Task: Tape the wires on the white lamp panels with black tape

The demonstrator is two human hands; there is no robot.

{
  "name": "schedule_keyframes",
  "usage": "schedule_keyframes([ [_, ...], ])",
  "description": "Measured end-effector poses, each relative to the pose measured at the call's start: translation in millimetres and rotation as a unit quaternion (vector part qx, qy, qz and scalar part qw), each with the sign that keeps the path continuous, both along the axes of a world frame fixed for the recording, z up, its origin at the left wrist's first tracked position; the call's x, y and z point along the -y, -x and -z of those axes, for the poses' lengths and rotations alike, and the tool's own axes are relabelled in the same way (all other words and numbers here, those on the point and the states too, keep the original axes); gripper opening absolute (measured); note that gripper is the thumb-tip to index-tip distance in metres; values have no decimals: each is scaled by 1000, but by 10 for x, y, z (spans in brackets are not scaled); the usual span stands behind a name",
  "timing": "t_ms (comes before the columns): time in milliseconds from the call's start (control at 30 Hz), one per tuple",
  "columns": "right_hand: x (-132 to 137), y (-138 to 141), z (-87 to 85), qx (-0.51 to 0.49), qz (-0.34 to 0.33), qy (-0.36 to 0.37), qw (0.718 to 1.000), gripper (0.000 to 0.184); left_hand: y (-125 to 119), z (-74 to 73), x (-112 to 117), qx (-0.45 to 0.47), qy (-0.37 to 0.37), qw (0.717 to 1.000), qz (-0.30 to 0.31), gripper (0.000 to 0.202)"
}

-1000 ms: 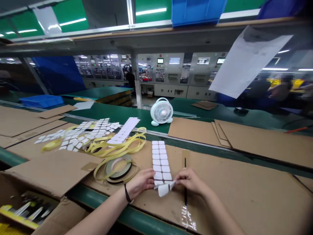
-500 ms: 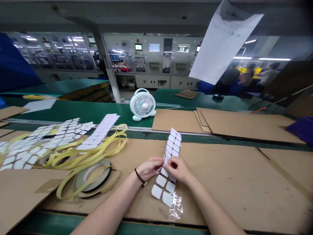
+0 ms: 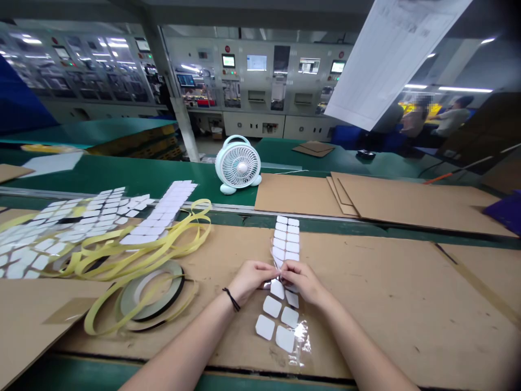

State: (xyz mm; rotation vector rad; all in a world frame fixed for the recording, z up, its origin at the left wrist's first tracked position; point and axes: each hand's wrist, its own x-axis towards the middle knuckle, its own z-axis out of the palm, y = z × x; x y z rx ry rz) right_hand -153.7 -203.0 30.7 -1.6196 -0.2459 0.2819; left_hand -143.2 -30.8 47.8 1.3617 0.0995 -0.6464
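Note:
A clear film strip with two columns of white rounded-square stickers (image 3: 286,239) lies over the cardboard sheet (image 3: 366,304) in front of me. My left hand (image 3: 252,279) pinches the strip's left edge at about its middle. My right hand (image 3: 302,279) pinches it from the other side, so the fingertips of both hands nearly meet. Between them the strip is creased and partly covered by the fingers. Several stickers on its near end spread toward me, with a shiny bare piece of film (image 3: 300,342) at the lower right.
To the left lie more sticker sheets (image 3: 160,212), tangled yellow tape strips (image 3: 134,255) and a tape roll (image 3: 176,293). A light-blue fan (image 3: 240,165) stands behind on the green table. Flat cardboard pieces (image 3: 407,203) lie at the back right. A paper sheet (image 3: 391,65) hangs at upper right.
The far part of the strip has swung from a rightward slant to nearly straight ahead and looks flatter. My fingertips have drawn closer together. The view has shifted slightly.

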Motion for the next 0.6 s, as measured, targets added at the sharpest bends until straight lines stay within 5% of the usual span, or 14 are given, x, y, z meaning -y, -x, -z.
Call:
schedule_keyframes([
  [600, -41, -4, 47, -30, 25, -60, 997, 29, 35, -12, 54, 117, -87, 989, -31, 26],
])
